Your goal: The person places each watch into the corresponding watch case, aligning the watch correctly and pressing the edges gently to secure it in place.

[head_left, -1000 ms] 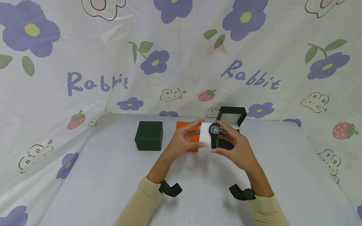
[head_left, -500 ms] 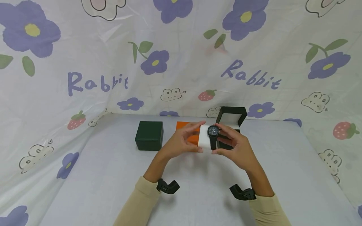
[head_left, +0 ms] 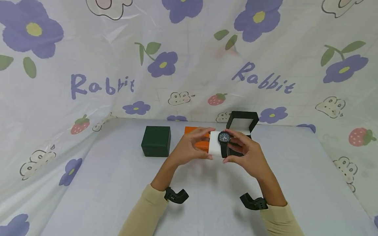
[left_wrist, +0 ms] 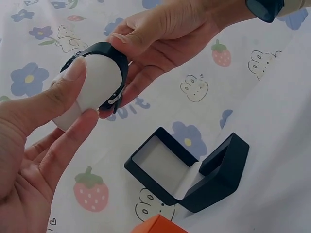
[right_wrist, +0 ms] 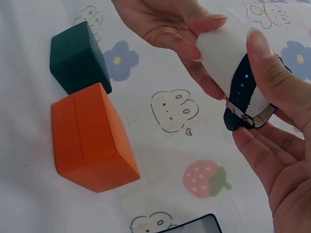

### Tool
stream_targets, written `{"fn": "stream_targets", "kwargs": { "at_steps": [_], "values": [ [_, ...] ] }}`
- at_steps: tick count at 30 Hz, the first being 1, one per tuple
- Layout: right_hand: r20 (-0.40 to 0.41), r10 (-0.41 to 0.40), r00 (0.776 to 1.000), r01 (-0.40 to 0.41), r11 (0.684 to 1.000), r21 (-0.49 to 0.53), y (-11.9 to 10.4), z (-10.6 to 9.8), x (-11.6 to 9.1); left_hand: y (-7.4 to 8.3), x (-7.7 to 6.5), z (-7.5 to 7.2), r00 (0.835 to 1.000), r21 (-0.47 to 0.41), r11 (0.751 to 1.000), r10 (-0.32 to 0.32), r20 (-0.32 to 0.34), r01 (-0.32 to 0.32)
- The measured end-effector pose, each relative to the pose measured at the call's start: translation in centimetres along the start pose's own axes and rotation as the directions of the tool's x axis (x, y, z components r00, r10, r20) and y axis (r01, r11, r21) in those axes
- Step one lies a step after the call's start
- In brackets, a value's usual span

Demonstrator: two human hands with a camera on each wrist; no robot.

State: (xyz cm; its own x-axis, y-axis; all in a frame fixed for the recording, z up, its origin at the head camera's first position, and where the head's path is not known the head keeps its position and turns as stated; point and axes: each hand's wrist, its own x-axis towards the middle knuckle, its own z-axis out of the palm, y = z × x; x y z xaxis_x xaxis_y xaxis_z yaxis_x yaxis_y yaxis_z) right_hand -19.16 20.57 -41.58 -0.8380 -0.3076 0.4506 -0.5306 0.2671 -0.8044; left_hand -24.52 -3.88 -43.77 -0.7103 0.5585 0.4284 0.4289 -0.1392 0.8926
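A wristwatch with a black square-cornered face and dark strap is wrapped around a white watch pillow, partway toward its right end. My left hand pinches the pillow's left end between thumb and fingers. On the other side, my right hand holds the watch, with its thumb on the strap and fingers around the far edge. The strap's buckle shows fastened in the right wrist view. Both hands hold the watch and pillow up in front of the open black box, whose lid is raised.
A closed green box stands at the left on the white-covered table. Between it and the black box is an orange box, partly hidden by my left hand in the head view. A patterned cloth hangs behind.
The watch and pillow have come slightly lower in the head view, with the left hand shifting a little toward me. Both hands keep their hold, and the boxes stay put.
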Motion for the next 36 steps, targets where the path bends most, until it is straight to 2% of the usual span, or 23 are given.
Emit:
{"fn": "stream_targets", "kwargs": {
  "at_steps": [5,9,15,21,26,32,36],
  "values": [
    [-0.032,-0.016,0.999,0.015,1.0,-0.008,-0.1,0.2,0.1,-0.2,0.2,0.2,0.999,-0.008,1.0,0.029,-0.014,-0.03],
    [-0.043,-0.022,0.999,0.022,1.0,-0.019,-0.1,0.3,0.3,-0.4,0.2,0.2,0.999,-0.005,1.0,0.029,-0.028,-0.029],
    [-0.02,-0.02,1.0,0.019,0.999,-0.035,-0.1,0.2,0.2,-0.4,0.2,0.1,1.0,-0.01,1.0,0.024,-0.012,-0.024],
    [-0.002,-0.033,0.999,0.032,0.996,-0.084,-0.3,0.2,0.2,-0.1,0.2,-0.3,1.0,0.035,0.999,0.003,0.015,-0.003],
    [0.0,-0.024,1.0,0.024,0.997,-0.069,-0.2,0.7,0.2,0.4,-0.4,-0.5,0.998,0.061,0.997,-0.048,0.039,0.045],
    [0.016,-0.039,0.999,0.04,0.995,-0.088,-0.4,0.8,0.4,0.5,-0.7,-0.5,0.999,0.073,0.996,-0.054,0.01,0.053],
    [0.063,-0.032,0.998,0.037,0.996,-0.077,-0.5,0.6,0.5,0.6,-1.0,-0.3,0.999,0.06,0.997,-0.045,-0.018,0.046]
  ]
}}
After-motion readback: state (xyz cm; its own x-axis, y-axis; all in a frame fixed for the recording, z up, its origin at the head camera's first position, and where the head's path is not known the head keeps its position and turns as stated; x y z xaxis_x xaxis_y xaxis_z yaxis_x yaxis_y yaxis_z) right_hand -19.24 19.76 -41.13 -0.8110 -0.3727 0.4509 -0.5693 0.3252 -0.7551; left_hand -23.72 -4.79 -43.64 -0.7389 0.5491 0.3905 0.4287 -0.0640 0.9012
